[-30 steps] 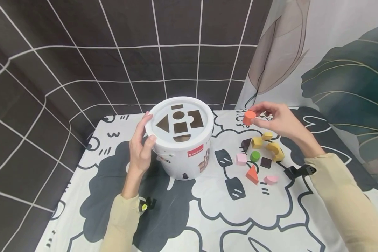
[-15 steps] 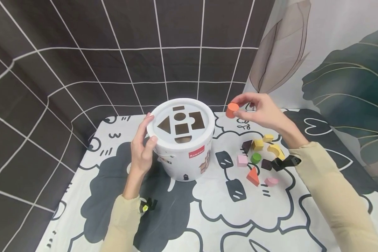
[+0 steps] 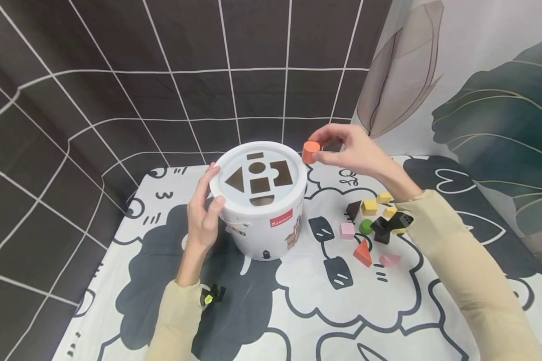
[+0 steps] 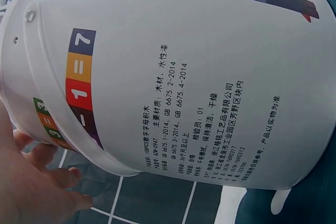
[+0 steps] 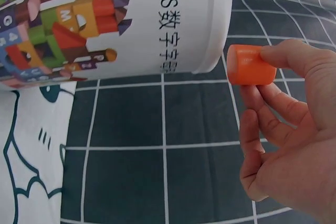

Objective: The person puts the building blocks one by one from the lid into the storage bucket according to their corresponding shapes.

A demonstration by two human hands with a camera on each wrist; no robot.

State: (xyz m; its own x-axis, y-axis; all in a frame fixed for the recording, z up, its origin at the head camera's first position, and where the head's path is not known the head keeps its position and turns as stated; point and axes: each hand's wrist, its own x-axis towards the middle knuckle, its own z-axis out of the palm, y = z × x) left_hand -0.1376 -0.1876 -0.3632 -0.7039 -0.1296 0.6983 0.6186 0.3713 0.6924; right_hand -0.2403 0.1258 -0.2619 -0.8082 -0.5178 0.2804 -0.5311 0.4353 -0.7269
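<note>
A white toy bucket point(image 3: 264, 235) stands on the cloth, its lid point(image 3: 228, 163) cut with several shaped holes, among them a round one, a triangle and a square. My left hand point(image 3: 202, 215) rests against the bucket's left side, thumb and fingers spread apart at the lid's rim. In the left wrist view, part of that hand point(image 4: 37, 182) shows beside the bucket's handle. Between thumb and fingers, my right hand point(image 3: 350, 150) pinches an orange cylinder block point(image 3: 310, 151). The block is raised just beside the rim's right edge; the right wrist view shows a narrow gap between them.
Right of the bucket lie loose blocks: a pink cube point(image 3: 347, 230), a green cylinder point(image 3: 366, 226), an orange triangle point(image 3: 363, 252), a yellow block point(image 3: 369, 207) and others. The right wrist camera point(image 3: 393, 221) hides some. A dark gridded curtain point(image 3: 257, 90) hangs behind.
My right hand has carried the orange cylinder leftward and slightly up, from above the loose blocks to beside the bucket's rim. The left hand and bucket hold their place.
</note>
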